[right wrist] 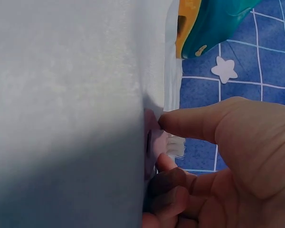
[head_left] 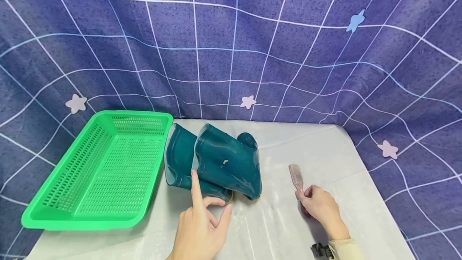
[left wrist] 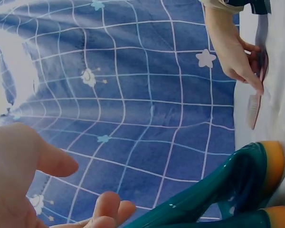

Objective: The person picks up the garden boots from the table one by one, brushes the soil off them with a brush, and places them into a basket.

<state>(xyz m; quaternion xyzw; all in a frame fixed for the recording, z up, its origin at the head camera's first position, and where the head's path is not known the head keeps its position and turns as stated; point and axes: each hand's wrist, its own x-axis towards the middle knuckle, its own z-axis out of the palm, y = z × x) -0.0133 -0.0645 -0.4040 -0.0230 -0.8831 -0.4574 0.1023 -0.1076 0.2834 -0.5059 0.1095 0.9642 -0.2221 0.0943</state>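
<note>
Fingers of your right hand [head_left: 325,208] pinch the brush [head_left: 297,177] by its handle, lower right in the head view, likely leaving its bristles free. Your left hand [head_left: 200,226], bottom centre, is loose, index straight toward the boots [head_left: 220,163] mid-frame; whether it touches, I cannot tell. Just right of the basket [head_left: 83,224], the boots seem placed for easy reach. From the left wrist, your left hand, lower left, grips nothing. From the right wrist, your thumb presses the handle near centre, probably steadying it.
</note>
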